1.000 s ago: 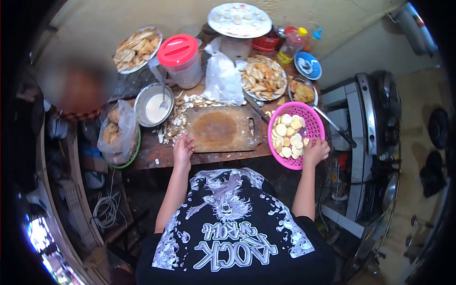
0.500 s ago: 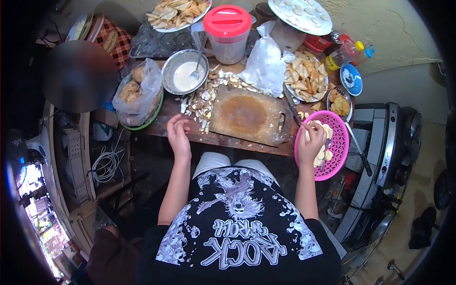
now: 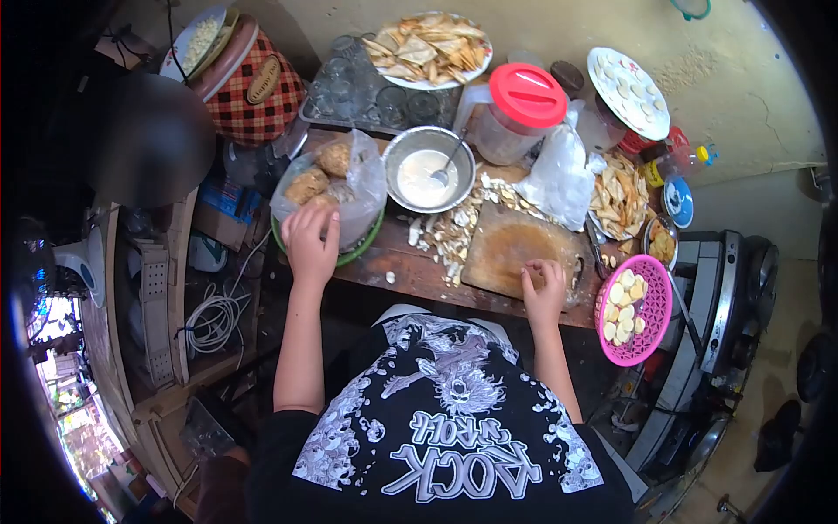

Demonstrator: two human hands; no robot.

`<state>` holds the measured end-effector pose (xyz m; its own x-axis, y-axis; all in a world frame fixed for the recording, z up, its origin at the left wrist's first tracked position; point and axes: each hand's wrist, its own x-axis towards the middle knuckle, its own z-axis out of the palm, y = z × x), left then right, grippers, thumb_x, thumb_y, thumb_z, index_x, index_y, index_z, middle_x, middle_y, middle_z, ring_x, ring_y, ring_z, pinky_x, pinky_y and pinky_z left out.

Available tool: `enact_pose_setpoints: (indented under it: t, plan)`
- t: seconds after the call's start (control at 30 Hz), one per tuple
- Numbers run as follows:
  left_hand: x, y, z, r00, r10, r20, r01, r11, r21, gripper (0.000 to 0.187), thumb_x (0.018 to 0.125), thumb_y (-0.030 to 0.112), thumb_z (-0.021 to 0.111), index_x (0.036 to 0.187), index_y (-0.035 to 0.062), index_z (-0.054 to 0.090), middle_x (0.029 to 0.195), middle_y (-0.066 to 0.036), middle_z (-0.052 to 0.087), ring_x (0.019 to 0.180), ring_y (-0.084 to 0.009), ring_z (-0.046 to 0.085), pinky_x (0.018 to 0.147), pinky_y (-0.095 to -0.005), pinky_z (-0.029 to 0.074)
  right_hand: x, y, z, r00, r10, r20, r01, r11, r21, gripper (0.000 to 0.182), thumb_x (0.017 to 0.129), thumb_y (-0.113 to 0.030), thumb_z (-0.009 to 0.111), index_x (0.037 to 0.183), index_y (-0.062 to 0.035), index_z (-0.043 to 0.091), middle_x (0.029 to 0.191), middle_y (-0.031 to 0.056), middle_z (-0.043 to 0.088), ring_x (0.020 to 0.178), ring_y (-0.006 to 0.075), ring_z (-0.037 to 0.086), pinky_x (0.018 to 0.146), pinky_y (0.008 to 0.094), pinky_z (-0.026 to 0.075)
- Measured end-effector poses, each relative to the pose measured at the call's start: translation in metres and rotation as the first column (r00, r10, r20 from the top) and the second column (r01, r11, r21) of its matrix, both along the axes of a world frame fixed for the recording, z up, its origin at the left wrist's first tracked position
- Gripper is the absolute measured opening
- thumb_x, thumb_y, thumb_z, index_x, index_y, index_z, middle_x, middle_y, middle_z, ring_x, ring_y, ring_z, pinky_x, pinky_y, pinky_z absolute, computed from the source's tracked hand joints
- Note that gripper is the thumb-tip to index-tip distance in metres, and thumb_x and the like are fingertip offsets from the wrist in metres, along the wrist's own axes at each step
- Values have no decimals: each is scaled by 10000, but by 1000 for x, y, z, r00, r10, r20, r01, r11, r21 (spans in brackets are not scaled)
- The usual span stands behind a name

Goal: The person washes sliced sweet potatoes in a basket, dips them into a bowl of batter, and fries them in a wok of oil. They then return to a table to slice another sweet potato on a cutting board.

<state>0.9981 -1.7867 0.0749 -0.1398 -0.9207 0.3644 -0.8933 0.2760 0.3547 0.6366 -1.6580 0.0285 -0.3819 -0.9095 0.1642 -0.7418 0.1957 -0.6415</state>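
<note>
My left hand reaches over the front of a clear plastic bag of brown, rough-skinned lumps, which sits in a green basket. Its fingers are spread and touch or nearly touch a lump; nothing shows in its grasp. My right hand hovers at the front edge of a wooden cutting board, fingers loosely bent and apart, holding nothing visible. Right of the board, a knife lies by its handle end. A pink basket at the table's right corner holds pale round slices.
Peelings lie left of the board. Behind are a metal bowl of white batter with a spoon, a red-lidded pitcher, a white plastic bag, and plates of folded pastries. A stove stands at the right.
My left hand has moved left and forward to the bag of lumps. My right hand has left the pink basket, where it was over the slices, and moved to the board. The view has turned left.
</note>
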Motion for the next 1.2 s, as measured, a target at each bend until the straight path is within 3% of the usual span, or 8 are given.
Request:
enact_pose_setpoints:
  t: [0.17, 0.2, 0.33, 0.63, 0.77, 0.9, 1.03, 1.2]
  plan:
    - [19, 9, 4, 984, -97, -150, 120, 982, 147, 173, 871, 178, 561, 850, 38, 661, 752, -114, 648, 755, -294, 613, 833, -387, 431, 31, -14, -2, 999, 34, -4, -34, 999, 6, 124, 737, -78, 676, 853, -70, 631, 898, 94, 564, 911, 289, 527, 812, 388, 416]
    - [21, 13, 1, 982, -90, -163, 111, 986, 124, 150, 858, 175, 585, 853, 47, 663, 723, -124, 641, 686, -287, 618, 691, -361, 475, 36, -16, -3, 999, 39, -3, -39, 999, 13, 126, 738, -78, 674, 856, -70, 631, 900, 94, 564, 914, 291, 527, 814, 388, 417]
    - [31, 18, 2, 940, 162, -302, -39, 926, 375, 124, 838, 189, 620, 914, 99, 660, 755, -107, 648, 648, -237, 631, 556, -333, 475, 57, -24, -8, 997, 75, 6, -75, 997, 24, 127, 745, -87, 666, 866, -72, 632, 899, 98, 561, 920, 299, 526, 817, 394, 416]
    - [36, 20, 5, 932, 127, -340, 9, 929, 370, 170, 817, 130, 595, 979, 99, 637, 835, -101, 649, 747, -261, 641, 658, -354, 495, 133, -67, 18, 924, 383, 15, -382, 923, -36, 149, 760, -108, 659, 907, -90, 639, 934, 104, 546, 938, 303, 513, 821, 396, 414]
    - [25, 26, -2, 940, -167, -297, 238, 945, 223, 151, 795, 99, 556, 918, 65, 636, 844, -137, 654, 773, -315, 626, 698, -406, 485, 175, -96, 46, 840, 540, 46, -535, 841, -82, 244, 756, -139, 676, 998, -118, 651, 1067, 144, 510, 1010, 310, 489, 856, 401, 410]
    - [14, 30, -10, 932, -246, -267, 313, 916, 250, 132, 790, 101, 560, 880, 32, 625, 830, -141, 643, 760, -334, 613, 693, -426, 473, 207, -115, 59, 757, 648, -82, -653, 751, -102, 286, 799, -263, 647, 1056, -139, 660, 1189, 204, 459, 1097, 347, 443, 913, 435, 380]
    - [10, 27, -2, 937, -137, -321, 217, 949, 227, 187, 795, 121, 572, 956, 49, 634, 745, -125, 607, 761, -328, 601, 659, -422, 479, 217, -131, 44, 819, 552, -157, -553, 832, 42, 333, 827, -350, 608, 1053, -112, 664, 1251, 211, 446, 1141, 354, 420, 935, 456, 362]
    - [38, 13, 5, 920, 221, -324, -166, 968, 191, 310, 810, 216, 622, 1092, 89, 594, 1051, -128, 552, 917, -330, 572, 771, -405, 472, 217, -160, 37, 846, 510, -157, -507, 860, 64, 426, 760, -318, 678, 1020, 4, 574, 1134, 191, 518, 1052, 355, 504, 879, 420, 419]
